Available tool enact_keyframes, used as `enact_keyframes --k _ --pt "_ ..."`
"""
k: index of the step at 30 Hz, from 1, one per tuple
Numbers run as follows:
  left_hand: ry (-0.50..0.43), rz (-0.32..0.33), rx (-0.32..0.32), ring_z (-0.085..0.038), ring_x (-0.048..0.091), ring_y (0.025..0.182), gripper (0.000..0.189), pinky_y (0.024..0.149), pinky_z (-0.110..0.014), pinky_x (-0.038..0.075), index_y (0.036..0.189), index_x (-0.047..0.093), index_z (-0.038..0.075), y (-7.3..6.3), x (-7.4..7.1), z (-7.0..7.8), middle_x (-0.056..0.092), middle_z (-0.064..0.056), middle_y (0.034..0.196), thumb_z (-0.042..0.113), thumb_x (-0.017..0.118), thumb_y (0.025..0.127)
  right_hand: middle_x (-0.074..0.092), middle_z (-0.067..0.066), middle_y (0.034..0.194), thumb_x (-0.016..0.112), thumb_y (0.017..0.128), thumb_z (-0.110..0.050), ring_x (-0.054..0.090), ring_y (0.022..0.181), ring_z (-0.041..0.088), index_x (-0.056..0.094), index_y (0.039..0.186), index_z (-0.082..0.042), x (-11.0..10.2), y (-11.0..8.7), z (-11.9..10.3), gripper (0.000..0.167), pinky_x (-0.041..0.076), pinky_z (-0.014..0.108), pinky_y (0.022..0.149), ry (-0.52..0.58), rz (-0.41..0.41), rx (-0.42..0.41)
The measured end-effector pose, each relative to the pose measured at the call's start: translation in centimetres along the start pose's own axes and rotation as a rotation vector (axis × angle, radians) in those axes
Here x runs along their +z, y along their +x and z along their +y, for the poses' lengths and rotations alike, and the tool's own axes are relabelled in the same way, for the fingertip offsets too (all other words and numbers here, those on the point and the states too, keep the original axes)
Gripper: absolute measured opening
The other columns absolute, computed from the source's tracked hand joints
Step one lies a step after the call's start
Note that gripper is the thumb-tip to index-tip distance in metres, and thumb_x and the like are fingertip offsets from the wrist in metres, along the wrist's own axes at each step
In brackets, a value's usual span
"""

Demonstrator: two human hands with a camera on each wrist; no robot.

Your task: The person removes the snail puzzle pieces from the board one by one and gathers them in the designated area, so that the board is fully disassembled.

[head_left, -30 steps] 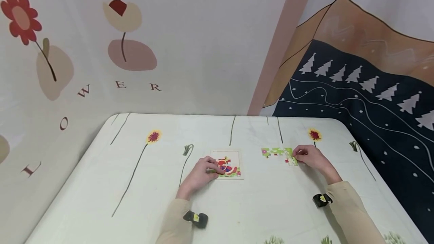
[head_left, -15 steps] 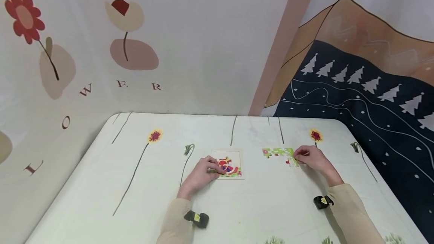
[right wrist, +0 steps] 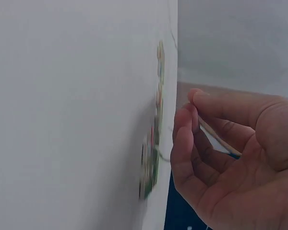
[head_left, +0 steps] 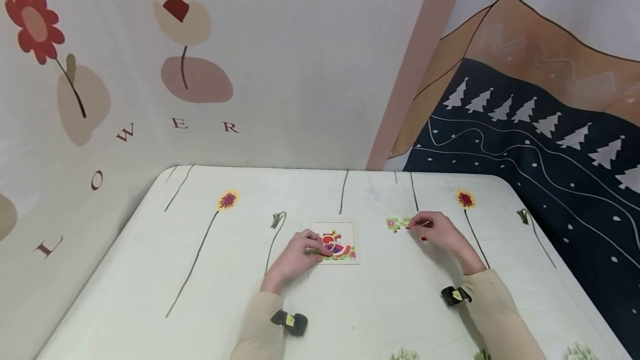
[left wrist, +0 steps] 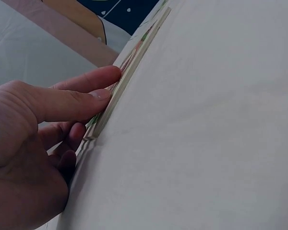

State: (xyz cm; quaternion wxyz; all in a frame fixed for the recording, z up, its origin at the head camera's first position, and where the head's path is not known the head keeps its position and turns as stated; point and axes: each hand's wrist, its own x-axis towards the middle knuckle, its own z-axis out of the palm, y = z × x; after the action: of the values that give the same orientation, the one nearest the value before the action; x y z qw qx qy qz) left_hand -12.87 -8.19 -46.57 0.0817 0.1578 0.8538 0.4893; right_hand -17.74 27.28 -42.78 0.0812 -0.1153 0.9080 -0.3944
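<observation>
A square jigsaw board (head_left: 334,226) lies mid-table, its lower part filled with a colourful picture (head_left: 342,250). My left hand (head_left: 296,255) rests at the board's left side. In the left wrist view, thumb and forefinger lie outstretched on the board (left wrist: 129,79) near its edge, the other fingers bent beside its corner. Right of the board, my right hand (head_left: 437,231) hovers over a group of green jigsaw pieces (head_left: 393,224) and hides part of it. Seen from the right wrist, its fingers curl and the thumb meets the forefinger above the pieces (right wrist: 150,172); nothing shows between them.
The table (head_left: 200,293) wears a white cloth printed with flowers and stems. A pale printed wall hanging (head_left: 300,71) rises behind it, and a dark one with trees (head_left: 525,138) stands at the right. Each sleeve carries a black wrist camera (head_left: 290,323).
My right hand has moved left from the right edge of the green pieces to above them, now covering several. The left hand and the board have stayed in place.
</observation>
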Motion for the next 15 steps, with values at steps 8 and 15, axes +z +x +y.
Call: enact_keyframes --k 8,15 --pt "-0.005 -0.002 0.000 -0.027 0.043 0.108 0.017 0.097 -0.052 0.032 0.089 0.077 0.010 0.0 0.1 0.0 0.053 0.001 0.103 -0.004 0.069 0.082 0.065 0.007 0.093 0.062 0.090 -0.001 0.057 0.084 0.020 0.068 0.094 0.000 2.7 1.3 -1.8 0.007 0.047 0.035 0.077 0.012 -0.056 -0.117" --pt "0.006 -0.003 -0.015 -0.027 0.043 0.110 0.017 0.097 -0.053 0.032 0.089 0.077 0.010 0.0 0.0 0.2 0.053 0.001 0.104 -0.003 0.069 0.082 0.065 0.005 0.090 0.060 0.089 0.002 0.057 0.081 0.018 0.068 0.092 -0.001 4.7 2.3 -3.5 0.009 0.046 0.032 0.074 0.035 -0.105 -0.158"
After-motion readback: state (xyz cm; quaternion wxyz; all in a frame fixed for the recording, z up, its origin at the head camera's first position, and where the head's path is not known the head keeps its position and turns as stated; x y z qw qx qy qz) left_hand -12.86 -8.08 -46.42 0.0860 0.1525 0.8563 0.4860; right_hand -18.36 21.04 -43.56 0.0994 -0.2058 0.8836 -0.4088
